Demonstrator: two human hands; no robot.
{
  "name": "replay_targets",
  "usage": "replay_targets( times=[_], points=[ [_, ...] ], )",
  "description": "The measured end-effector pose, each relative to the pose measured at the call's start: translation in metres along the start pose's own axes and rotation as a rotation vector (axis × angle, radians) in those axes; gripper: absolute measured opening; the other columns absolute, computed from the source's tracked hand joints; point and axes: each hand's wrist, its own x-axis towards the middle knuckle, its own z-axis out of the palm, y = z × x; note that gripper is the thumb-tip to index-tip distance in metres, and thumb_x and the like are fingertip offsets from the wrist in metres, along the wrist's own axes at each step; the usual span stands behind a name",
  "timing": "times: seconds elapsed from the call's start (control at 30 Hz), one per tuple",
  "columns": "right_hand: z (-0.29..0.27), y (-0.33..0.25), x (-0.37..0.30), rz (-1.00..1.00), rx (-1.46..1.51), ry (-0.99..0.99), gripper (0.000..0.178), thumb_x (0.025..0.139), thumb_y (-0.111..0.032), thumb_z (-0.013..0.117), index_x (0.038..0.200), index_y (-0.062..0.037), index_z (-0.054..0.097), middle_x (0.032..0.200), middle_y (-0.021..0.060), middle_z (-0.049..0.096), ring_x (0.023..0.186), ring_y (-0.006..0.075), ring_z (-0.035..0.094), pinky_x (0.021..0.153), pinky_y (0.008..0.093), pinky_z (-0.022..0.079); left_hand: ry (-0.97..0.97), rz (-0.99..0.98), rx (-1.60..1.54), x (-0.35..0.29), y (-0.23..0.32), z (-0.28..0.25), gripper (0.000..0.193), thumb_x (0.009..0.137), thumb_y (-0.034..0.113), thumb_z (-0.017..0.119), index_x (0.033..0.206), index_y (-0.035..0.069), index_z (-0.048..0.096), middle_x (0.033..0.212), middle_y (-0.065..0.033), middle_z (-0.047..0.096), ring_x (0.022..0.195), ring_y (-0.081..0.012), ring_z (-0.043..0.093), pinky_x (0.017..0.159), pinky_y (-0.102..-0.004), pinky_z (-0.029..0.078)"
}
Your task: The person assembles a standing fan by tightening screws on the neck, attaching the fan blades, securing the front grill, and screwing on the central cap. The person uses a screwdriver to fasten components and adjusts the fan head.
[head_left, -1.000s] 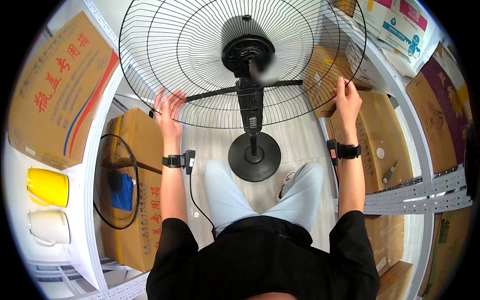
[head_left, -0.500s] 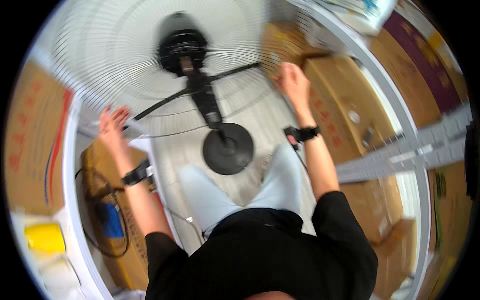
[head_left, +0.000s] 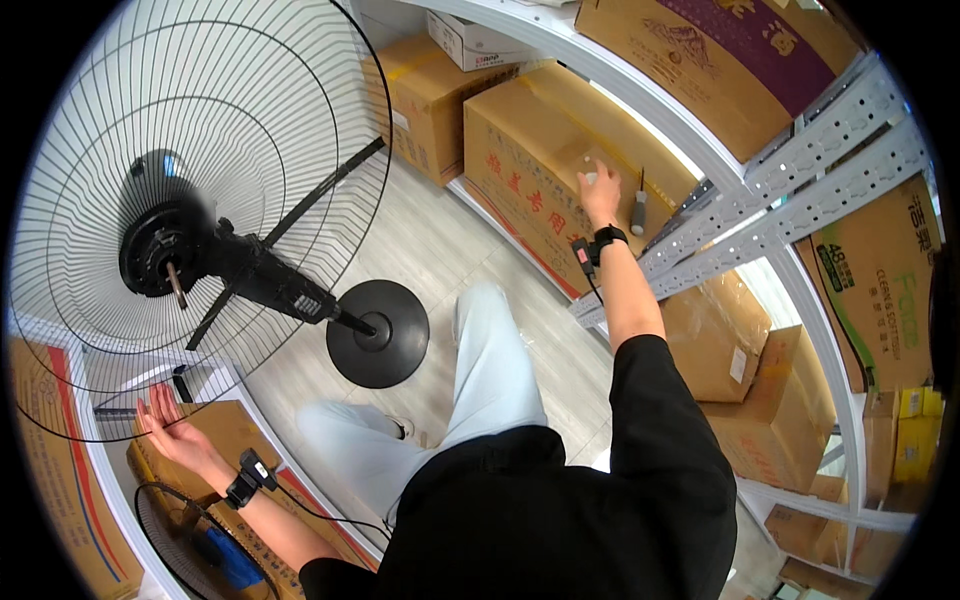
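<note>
A pedestal fan with a black wire guard (head_left: 300, 135) stands at the left, tilted in view; no blade shows on its bare metal shaft (head_left: 176, 284). My left hand (head_left: 182, 438) is open at the guard's lower rim, fingers stretched and palm up; whether it bears on the rim I cannot tell. My right hand (head_left: 602, 198) reaches onto a cardboard box (head_left: 530, 150) on the right shelf. Its fingers close around a small white round piece (head_left: 591, 178). Just right of that hand, a screwdriver (head_left: 638, 212) with a grey handle lies on the box.
The fan's round black base (head_left: 378, 335) rests on the floor in front of my legs. Metal shelf posts (head_left: 790, 215) and more cartons (head_left: 765, 415) line the right. At lower left, a box (head_left: 235, 435) sits on a white shelf, with a black cable (head_left: 150, 525) and something blue nearby.
My view has turned right, so the fan sits farther left. My right hand has moved from beside the guard onto the box, to the white piece. My left hand stays near the guard's rim.
</note>
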Motion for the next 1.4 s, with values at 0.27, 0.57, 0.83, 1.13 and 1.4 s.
replay_targets(
  times=[0.27, 0.57, 0.83, 1.13, 1.4],
  points=[
    [0.021, 0.050, 0.028, -0.011, -0.275, -0.165, 0.032, 0.084, -0.030, 0.061, 0.098, -0.0017, 0.068, 0.100, 0.0226, 0.067, 0.095, 0.0381, 0.065, 0.082, 0.0467, 0.052, 0.017, 0.087, 0.132, -0.006, 0.014, 0.011, 0.046, 0.099, 0.016, 0.047, 0.137, -0.005, 0.032, 0.129, -0.0303, 0.051, 0.120, -0.0366, 0.054, 0.104, -0.0448, 0.044],
    [0.032, 0.084, 0.031, -0.082, -0.208, -0.201, 0.034, 0.082, -0.028, 0.066, 0.090, 0.0045, 0.067, 0.089, 0.0265, 0.067, 0.083, 0.0398, 0.066, 0.074, 0.0476, 0.052, 0.050, 0.168, 0.236, -0.015, 0.032, 0.036, 0.057, 0.093, 0.017, 0.061, 0.140, 0.001, 0.033, 0.132, -0.0218, 0.050, 0.120, -0.0301, 0.054, 0.100, -0.0412, 0.044],
    [0.004, 0.013, 0.010, 0.034, 0.288, 0.242, 0.052, 0.085, -0.035, 0.069, 0.116, 0.0049, 0.059, 0.102, 0.0180, 0.067, 0.083, 0.0297, 0.064, 0.077, 0.0407, 0.050, 0.187, 0.420, 0.239, -0.030, 0.051, 0.051, 0.061, 0.089, 0.003, 0.059, 0.141, -0.001, 0.029, 0.133, -0.0181, 0.043, 0.120, -0.0251, 0.046, 0.099, -0.0369, 0.039],
    [-0.144, -0.255, -0.174, -0.854, 1.066, 0.145, 0.043, 0.082, -0.003, 0.070, 0.123, 0.0038, 0.056, 0.119, 0.0157, 0.059, 0.101, 0.0223, 0.059, 0.079, 0.0304, 0.053, -0.020, 0.945, 0.589, -0.045, 0.059, 0.083, 0.047, 0.080, 0.011, 0.063, 0.122, -0.002, 0.045, 0.120, -0.0176, 0.049, 0.107, -0.0285, 0.052, 0.089, -0.0384, 0.044],
    [-0.147, -0.377, -0.217, -1.185, 1.031, 0.240, 0.050, 0.065, -0.004, 0.084, 0.112, -0.0038, 0.066, 0.111, 0.0098, 0.064, 0.089, 0.0241, 0.063, 0.073, 0.0321, 0.050, -0.442, 1.064, 0.695, -0.057, 0.074, 0.130, 0.041, 0.069, 0.002, 0.068, 0.109, 0.004, 0.058, 0.103, -0.0125, 0.059, 0.092, -0.0289, 0.059, 0.081, -0.0388, 0.046]
  ],
)
